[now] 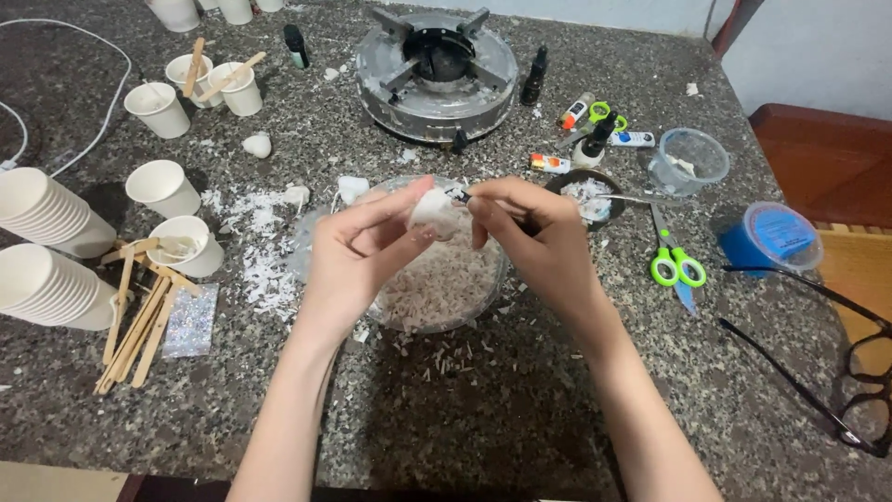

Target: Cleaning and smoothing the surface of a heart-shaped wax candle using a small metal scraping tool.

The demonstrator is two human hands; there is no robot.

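My left hand (358,251) pinches a white wax chunk (431,209) above a clear glass bowl (494,290) filled with pale wax shavings (437,284). Opposite it, my right hand (534,244) grips a small blade (460,195) whose tip touches the chunk. Both hands hover over the bowl at the middle of the speckled stone counter (483,409). More white shavings (265,265) lie scattered to the left of the bowl.
White paper cups (163,189) and cup stacks (46,246) stand left, with wooden sticks (135,325). A metal burner (437,70) sits behind. Green-handled scissors (674,260), a blue lidded tub (771,237), a clear cup (689,161), small bottles and black glasses (859,372) lie right.
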